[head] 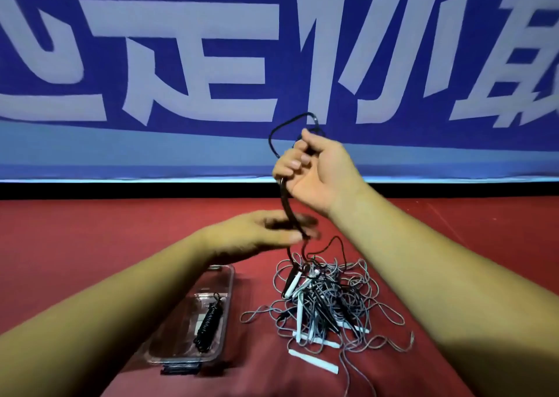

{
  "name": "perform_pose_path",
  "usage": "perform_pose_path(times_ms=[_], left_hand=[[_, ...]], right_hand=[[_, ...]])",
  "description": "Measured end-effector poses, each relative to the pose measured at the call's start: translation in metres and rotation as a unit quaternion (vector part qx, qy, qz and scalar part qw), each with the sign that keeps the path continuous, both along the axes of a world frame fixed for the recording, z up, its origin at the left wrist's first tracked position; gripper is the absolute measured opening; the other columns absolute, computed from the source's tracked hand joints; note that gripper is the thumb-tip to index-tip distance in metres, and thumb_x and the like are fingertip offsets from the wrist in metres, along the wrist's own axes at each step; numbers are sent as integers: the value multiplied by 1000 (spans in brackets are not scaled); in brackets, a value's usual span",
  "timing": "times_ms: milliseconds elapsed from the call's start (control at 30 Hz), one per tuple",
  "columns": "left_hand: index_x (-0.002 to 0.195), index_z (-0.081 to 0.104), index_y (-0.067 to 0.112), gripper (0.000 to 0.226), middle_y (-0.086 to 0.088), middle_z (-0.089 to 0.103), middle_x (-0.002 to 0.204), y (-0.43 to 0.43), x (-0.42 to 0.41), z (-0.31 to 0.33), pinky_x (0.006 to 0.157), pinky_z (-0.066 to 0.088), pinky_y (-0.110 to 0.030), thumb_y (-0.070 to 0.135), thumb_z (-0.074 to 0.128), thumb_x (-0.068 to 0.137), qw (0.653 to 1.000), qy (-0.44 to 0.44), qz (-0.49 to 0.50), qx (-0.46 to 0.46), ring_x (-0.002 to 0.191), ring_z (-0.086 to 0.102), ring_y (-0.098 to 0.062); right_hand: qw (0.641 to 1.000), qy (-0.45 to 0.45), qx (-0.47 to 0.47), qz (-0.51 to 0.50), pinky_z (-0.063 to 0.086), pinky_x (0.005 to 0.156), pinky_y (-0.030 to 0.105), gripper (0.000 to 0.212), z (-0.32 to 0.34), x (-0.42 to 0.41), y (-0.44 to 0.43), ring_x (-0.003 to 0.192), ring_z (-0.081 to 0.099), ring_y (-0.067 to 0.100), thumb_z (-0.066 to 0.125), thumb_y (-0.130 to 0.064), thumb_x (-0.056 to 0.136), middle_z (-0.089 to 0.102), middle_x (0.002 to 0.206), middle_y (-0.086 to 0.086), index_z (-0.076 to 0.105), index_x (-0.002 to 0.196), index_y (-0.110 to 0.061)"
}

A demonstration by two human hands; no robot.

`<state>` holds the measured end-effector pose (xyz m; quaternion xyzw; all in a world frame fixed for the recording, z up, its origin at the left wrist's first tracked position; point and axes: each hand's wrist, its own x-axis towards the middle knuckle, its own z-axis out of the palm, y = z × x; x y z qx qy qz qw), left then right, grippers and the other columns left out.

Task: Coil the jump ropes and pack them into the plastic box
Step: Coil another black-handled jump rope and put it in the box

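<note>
Black jump rope ran through the right hand, raised near the middle of the view. Its cord looped out above the knuckles toward 12 o'clock, came back into the fist, then dropped from the underside toward 6 o'clock, past the tips of the left hand and on into the heap of ropes. That heap, grey cords mixed with white and black handles, lay on the red worktop at about 5 o'clock from the left hand. The clear plastic box sat at 7 o'clock in the view, just beside the heap, with one coiled black rope lying lengthwise inside it.

Motion blur smeared the left hand's fingers, so where the cord crossed them was hard to make out. The left forearm covered the box's far left corner. Which handle in the heap belonged to the lifted rope could not be told, and some of the grey cord ran off the bottom edge.

Right fingers were curled tight round the black cord, thumb lying over them. Left fingers reached toward 3 o'clock at the cord; whether they pinched it or only touched it could not be told. A blue banner with large white characters filled the background.
</note>
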<state>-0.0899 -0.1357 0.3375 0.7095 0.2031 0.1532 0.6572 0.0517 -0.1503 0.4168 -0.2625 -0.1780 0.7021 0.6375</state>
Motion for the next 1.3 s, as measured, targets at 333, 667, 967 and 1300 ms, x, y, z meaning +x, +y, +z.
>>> perform_pose_path(times_ms=[333, 667, 967, 1300], left_hand=[[79, 46, 14, 22, 2, 42, 58, 1, 9, 29, 72, 42, -28, 13, 41, 101, 902, -269, 234, -244, 52, 45, -12], [97, 55, 5, 30, -6, 63, 81, 44, -18, 29, 76, 54, -31, 29, 39, 106, 846, -270, 387, -249, 75, 68, -18], [128, 56, 7, 66, -5, 67, 123, -6, -9, -34, 108, 39, -31, 44, 78, 78, 994, -19, -30, -99, 121, 58, -15], [73, 44, 15, 33, 3, 29, 55, -3, 0, 11, 52, 33, -23, 31, 38, 102, 912, -244, 213, -252, 48, 35, -13]], right_hand=[[908, -379, -66, 166, 46, 81, 38, 94, -74, 32, -18, 93, 66, 27, 17, -82, 82, 70, 111, 17, 60, 115, -5], [844, -504, 48, 177, 49, 63, 30, 25, -92, 19, -31, 60, 57, 22, 41, -17, 104, 50, 60, 3, 57, 88, -6], [997, -35, -23, 62, 30, 57, 27, 27, -33, -12, -17, 48, 33, 12, 37, -16, 102, 35, 57, -1, 50, 80, -8], [924, -322, -2, 209, 36, 110, 44, 58, -84, 21, -19, 119, 58, 28, 50, -57, 89, 66, 121, 15, 61, 120, -9]])
